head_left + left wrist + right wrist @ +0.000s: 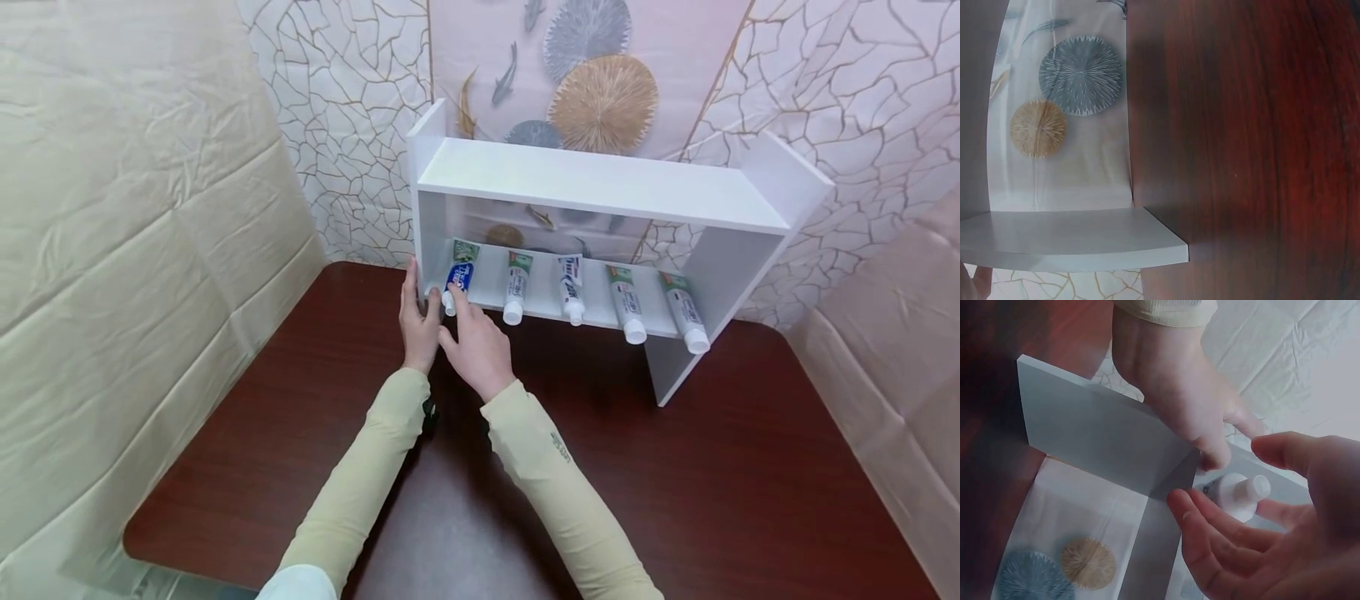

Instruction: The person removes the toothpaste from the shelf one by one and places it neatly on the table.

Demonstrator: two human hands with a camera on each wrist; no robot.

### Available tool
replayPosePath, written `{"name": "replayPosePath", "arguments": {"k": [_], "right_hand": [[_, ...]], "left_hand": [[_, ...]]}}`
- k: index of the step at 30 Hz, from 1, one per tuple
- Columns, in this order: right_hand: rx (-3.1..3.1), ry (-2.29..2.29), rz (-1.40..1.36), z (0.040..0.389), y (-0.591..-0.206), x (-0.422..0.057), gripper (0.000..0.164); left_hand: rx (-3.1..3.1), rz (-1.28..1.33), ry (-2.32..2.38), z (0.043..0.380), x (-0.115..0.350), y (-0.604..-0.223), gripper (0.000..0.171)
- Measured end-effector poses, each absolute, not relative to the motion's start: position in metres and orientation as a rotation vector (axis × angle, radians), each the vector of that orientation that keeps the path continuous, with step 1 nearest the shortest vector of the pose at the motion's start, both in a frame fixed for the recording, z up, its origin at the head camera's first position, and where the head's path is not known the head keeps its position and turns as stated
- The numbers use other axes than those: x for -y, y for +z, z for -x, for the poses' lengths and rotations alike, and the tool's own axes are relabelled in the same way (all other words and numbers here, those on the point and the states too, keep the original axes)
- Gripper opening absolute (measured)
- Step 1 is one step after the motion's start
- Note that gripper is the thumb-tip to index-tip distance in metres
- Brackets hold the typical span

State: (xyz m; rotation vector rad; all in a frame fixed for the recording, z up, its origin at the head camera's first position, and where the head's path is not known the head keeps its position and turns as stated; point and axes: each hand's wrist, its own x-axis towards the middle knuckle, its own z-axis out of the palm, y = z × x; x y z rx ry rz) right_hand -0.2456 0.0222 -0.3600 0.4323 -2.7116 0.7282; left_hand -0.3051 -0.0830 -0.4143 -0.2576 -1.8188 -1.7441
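A blue-and-green toothpaste tube (461, 275) lies at the left end of the white shelf's lower board, its white cap (1259, 487) jutting over the front edge. My left hand (420, 329) holds the shelf's left side panel (432, 225), fingers along the outside and thumb on the inner side. Close beside the cap is my right hand (480, 346). Its index finger reaches the tube near the cap, while the thumb (1285, 450) stands apart and the other fingers lie loosely bent. Whether the index finger presses the tube cannot be told.
Several more toothpaste tubes lie spaced along the same board, caps forward, among them a green-and-white tube (517, 279) and a blue-and-white tube (570, 283). The shelf's upper board (600, 179) spans above them. A dark red-brown table (750, 467) bears the shelf, with a patterned wall behind.
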Motion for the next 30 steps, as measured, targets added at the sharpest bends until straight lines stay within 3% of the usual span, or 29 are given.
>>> {"name": "replayPosePath", "arguments": {"k": [10,18,30], "right_hand": [[2.603,0.879,-0.250,0.250,-0.370,-0.019,0.038],[2.625,0.865,-0.202,0.253,-0.375,-0.017,0.045],[2.537,0.894,-0.211,0.249,-0.384,-0.019,0.035]], "left_hand": [[1.827,0.191,-1.670,0.329,0.087,-0.440,0.059],[1.835,0.203,-1.669,0.330,0.087,-0.442,0.058],[1.868,0.215,-1.712,0.332,0.090,-0.439,0.060]]}}
